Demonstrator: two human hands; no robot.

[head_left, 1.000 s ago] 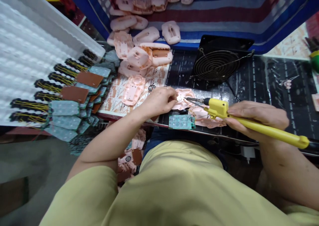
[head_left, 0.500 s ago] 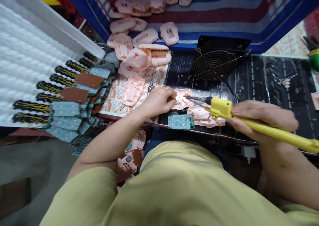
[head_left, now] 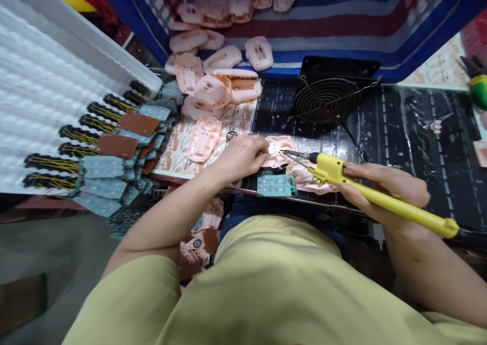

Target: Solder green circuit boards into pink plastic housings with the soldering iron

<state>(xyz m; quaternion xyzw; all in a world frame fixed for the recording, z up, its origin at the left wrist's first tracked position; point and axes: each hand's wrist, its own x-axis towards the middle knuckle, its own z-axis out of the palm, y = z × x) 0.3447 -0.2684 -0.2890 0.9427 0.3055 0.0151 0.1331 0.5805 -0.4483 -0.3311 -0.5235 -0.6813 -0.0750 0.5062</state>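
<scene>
My right hand (head_left: 388,185) is wrapped round a yellow soldering gun (head_left: 330,169), its tip pointing left over a pink plastic shell (head_left: 286,143). A thin metal feed tube runs beside the tip. At the shell's left edge, my left hand (head_left: 247,154) has its fingers bent and closed on the shell; the fingertips are partly hidden. Just in front of it, a green circuit board (head_left: 272,185) lies at the table edge. Another pink shell (head_left: 310,178) lies right of the board, partly beneath the gun.
Pink shells (head_left: 213,89) are heaped at the back left, spilling from a blue crate (head_left: 411,63). A black fan (head_left: 327,101) with a wire guard stands behind my hands. Wired circuit boards (head_left: 102,167) are stacked left by a white foam-lined box (head_left: 49,81). Pliers (head_left: 477,81) lie far right.
My right hand and the soldering gun have moved left, bringing the tip further over the shell. My left hand has stayed nearly in place.
</scene>
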